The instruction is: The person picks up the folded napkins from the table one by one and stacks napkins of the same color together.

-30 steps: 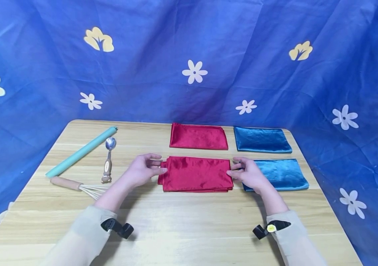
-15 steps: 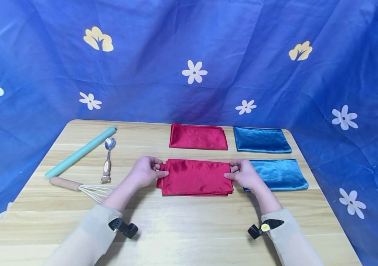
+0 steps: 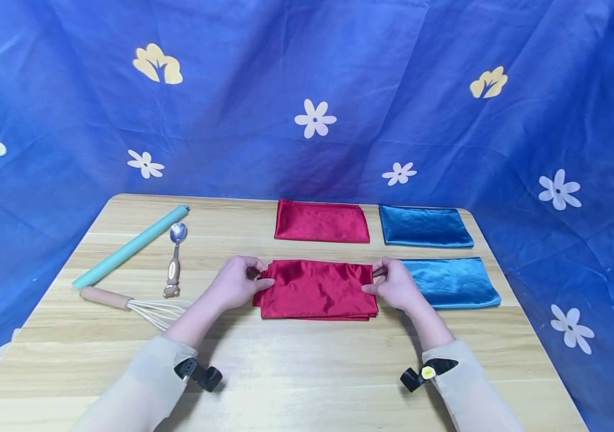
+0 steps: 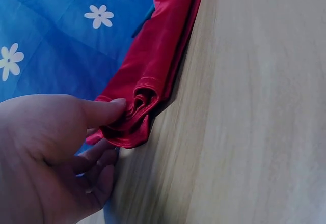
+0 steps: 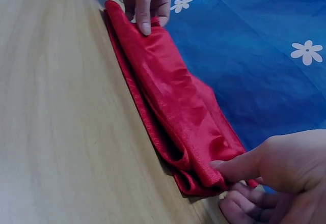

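A folded, shiny red cloth [image 3: 318, 291] lies in the middle of the table, its layered edges showing in both wrist views. My left hand [image 3: 238, 282] pinches its left end, thumb on top and fingers tucked beneath, as the left wrist view shows the cloth [image 4: 147, 76] between them. At the opposite end my right hand [image 3: 394, 283] pinches the right edge the same way; the right wrist view shows that thumb [image 5: 239, 168] pressed on the top layer. Directly behind is a second folded red cloth [image 3: 322, 222].
Two folded blue cloths, a darker one [image 3: 426, 226] and a brighter one [image 3: 450, 283], lie on the right. On the left are a teal roll [image 3: 131, 246], a spoon [image 3: 174, 261] and a whisk [image 3: 123, 302]. A blue flowered curtain [image 3: 231, 120] hangs behind the table.
Both hands have closed in on the ends of the front red cloth and now pinch it. The cloth has shifted slightly toward me; the other things stay put.
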`<action>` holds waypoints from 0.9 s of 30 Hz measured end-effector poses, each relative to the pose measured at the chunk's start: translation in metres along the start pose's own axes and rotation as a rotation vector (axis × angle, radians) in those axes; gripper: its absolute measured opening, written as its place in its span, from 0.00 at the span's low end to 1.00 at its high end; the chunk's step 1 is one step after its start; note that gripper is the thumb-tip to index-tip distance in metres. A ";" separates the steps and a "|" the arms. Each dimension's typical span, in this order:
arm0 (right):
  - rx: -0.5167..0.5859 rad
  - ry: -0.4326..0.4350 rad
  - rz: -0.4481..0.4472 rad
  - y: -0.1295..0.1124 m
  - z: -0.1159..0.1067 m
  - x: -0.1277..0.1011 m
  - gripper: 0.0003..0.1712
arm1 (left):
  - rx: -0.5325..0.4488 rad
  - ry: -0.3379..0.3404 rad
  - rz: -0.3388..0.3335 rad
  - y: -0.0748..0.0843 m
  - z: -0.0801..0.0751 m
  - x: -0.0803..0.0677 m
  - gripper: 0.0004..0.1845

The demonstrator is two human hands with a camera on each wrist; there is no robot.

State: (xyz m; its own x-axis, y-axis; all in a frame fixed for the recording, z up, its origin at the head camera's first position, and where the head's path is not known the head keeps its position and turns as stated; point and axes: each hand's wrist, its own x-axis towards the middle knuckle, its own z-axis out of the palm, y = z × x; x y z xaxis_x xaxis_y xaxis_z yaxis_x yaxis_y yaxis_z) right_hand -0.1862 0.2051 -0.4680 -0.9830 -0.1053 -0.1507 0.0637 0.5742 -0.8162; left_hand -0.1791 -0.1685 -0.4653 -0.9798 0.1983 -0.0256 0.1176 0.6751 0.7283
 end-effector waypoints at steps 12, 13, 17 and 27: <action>0.181 -0.025 0.033 0.001 0.001 -0.001 0.35 | -0.108 -0.013 0.056 0.006 -0.001 -0.005 0.07; 0.178 -0.026 0.033 0.001 0.001 -0.001 0.36 | -0.119 -0.016 0.050 0.006 -0.001 -0.005 0.07; 0.147 -0.024 0.029 0.002 0.001 -0.002 0.30 | -0.207 -0.032 -0.020 0.004 0.001 -0.003 0.11; 0.123 -0.014 -0.019 0.004 0.002 -0.004 0.16 | -0.288 -0.069 -0.107 0.002 0.001 0.001 0.30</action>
State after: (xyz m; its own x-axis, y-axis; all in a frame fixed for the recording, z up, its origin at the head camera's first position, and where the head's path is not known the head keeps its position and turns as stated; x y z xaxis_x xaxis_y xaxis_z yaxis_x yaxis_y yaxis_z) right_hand -0.1822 0.2064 -0.4714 -0.9818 -0.1269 -0.1415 0.0666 0.4678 -0.8813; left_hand -0.1798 -0.1661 -0.4644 -0.9698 0.1912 -0.1512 -0.0453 0.4679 0.8826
